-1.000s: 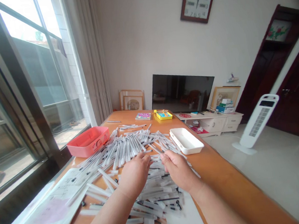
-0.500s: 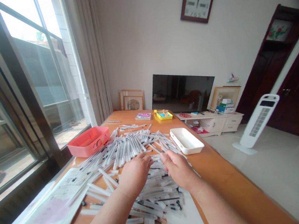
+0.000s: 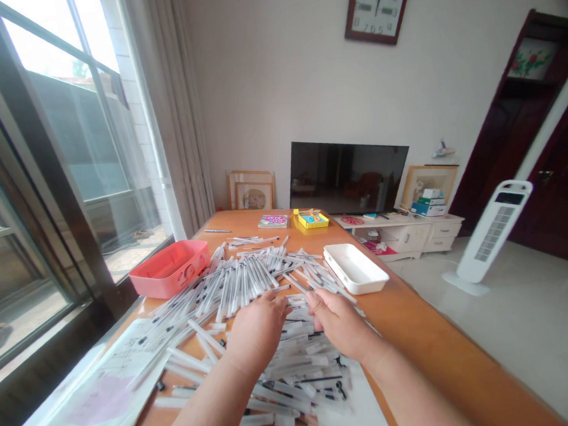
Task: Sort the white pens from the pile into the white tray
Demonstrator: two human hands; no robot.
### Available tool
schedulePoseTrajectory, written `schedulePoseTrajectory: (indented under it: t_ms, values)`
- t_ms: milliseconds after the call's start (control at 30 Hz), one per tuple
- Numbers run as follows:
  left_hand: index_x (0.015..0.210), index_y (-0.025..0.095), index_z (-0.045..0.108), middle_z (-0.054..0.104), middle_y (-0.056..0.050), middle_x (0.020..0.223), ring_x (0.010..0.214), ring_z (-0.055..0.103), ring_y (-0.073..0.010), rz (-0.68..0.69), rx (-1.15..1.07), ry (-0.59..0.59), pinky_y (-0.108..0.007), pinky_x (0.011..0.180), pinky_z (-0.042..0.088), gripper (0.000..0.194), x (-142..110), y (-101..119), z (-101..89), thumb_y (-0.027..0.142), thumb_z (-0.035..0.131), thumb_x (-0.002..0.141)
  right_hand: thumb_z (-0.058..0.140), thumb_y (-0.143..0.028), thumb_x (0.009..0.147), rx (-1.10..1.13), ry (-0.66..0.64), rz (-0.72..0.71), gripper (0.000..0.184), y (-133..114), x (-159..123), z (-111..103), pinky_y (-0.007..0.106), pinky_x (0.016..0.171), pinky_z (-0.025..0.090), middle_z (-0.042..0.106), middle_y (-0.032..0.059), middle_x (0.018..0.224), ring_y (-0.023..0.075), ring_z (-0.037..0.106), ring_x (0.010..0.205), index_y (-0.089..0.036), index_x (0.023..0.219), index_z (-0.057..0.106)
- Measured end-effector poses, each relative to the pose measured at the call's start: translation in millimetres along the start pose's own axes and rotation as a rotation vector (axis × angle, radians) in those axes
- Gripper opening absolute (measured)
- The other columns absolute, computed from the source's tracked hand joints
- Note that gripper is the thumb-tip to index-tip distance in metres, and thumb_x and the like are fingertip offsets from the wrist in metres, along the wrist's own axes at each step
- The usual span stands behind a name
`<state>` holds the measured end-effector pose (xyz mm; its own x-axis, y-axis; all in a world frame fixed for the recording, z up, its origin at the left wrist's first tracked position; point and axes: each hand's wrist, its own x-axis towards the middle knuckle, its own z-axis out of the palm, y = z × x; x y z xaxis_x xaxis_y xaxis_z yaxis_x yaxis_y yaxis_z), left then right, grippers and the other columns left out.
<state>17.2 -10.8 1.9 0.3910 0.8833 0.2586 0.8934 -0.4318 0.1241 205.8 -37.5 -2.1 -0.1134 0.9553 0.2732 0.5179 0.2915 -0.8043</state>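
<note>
My left hand (image 3: 256,331) and right hand (image 3: 340,325) are both down at the pens (image 3: 299,365), and I can't tell whether either one is closed on anything. The left lies palm down with its fingers hidden on the far side, resting at the pile's middle. The right is curled, its fingertips (image 3: 313,302) right at the pens, with the hand's own bulk hiding any pen they might pinch. The two hands sit close together, nearly meeting over the heap. The pens lie loose and crossed in a wide spread, thickest beyond my hands and running down towards my forearms, with some on a white sheet (image 3: 353,410) by my right arm. To my left, a printed sheet (image 3: 99,385) lies under the pile's edge, on the orange table (image 3: 427,346). Further out, a white tray (image 3: 355,268) sits right of the pens and a red tray (image 3: 170,269) left of them, each just beside the spread. Beyond those lie a book (image 3: 273,221) and a yellow box (image 3: 311,220), and past the table's end stands a dark TV (image 3: 348,174).
</note>
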Motion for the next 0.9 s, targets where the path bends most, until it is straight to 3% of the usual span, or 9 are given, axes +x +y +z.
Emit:
schedulePoseTrajectory:
  t_ms: [133,233,367,500,667,900]
  values:
    - [0.097,0.026,0.066,0.064,-0.005,0.096,0.078,0.066,-0.0181,0.006,0.000,-0.009,-0.025,0.060,0.040,0.031,0.4,-0.5,0.4,0.041,0.039,0.099,0.045,-0.043,0.097,0.001,0.012,-0.058,0.032,0.9,0.9,0.0,0.024,0.060,0.040,0.057,-0.0028,0.068,0.0131,0.052,0.064,-0.020,0.076,0.052]
    - [0.097,0.025,0.067,0.064,-0.005,0.096,0.078,0.066,-0.0177,0.007,-0.012,-0.008,-0.025,0.060,0.040,0.033,0.8,-1.6,0.6,0.042,0.038,0.099,0.050,-0.043,0.094,0.134,-0.034,0.012,0.024,2.9,1.8,0.7,0.023,0.057,0.042,0.063,-0.0021,0.078,0.0116,0.054,0.060,-0.021,0.088,0.056]
    - [0.095,0.025,0.066,0.064,-0.005,0.093,0.076,0.066,-0.0183,0.014,0.000,-0.002,-0.025,0.060,0.040,0.034,0.5,-2.2,0.0,0.042,0.038,0.099,0.040,-0.054,0.097,0.128,-0.053,0.109,0.041,5.6,1.7,1.3,0.023,0.052,0.040,0.062,-0.0020,0.069,0.0104,0.050,0.050,-0.020,0.082,0.057]
    - [0.094,0.024,0.066,0.065,-0.005,0.095,0.077,0.066,-0.0181,0.022,-0.006,-0.014,-0.025,0.062,0.042,0.030,-0.6,-1.1,-2.2,0.040,0.041,0.098,0.043,-0.049,0.097,0.046,-0.037,0.030,0.038,7.7,1.7,1.1,0.022,0.053,0.039,0.058,-0.0034,0.063,0.0110,0.050,0.054,-0.020,0.076,0.055]
    - [0.091,0.023,0.065,0.067,-0.005,0.097,0.078,0.066,-0.0185,0.030,-0.025,-0.019,-0.026,0.064,0.043,0.030,-0.9,-1.9,-2.9,0.040,0.041,0.098,0.050,-0.039,0.093,0.124,-0.051,-0.009,0.020,9.8,3.9,1.2,0.023,0.056,0.044,0.063,-0.0024,0.076,0.0114,0.054,0.058,-0.021,0.088,0.057]
    - [0.089,0.023,0.064,0.071,-0.006,0.090,0.083,0.068,-0.0210,0.059,-0.144,-0.080,-0.027,0.070,0.044,0.029,-1.6,-5.3,0.8,0.040,0.043,0.097,0.053,-0.041,0.093,0.082,-0.047,-0.032,0.023,10.8,3.6,-3.6,0.023,0.057,0.043,0.060,-0.0038,0.062,0.0128,0.057,0.057,-0.021,0.094,0.065]
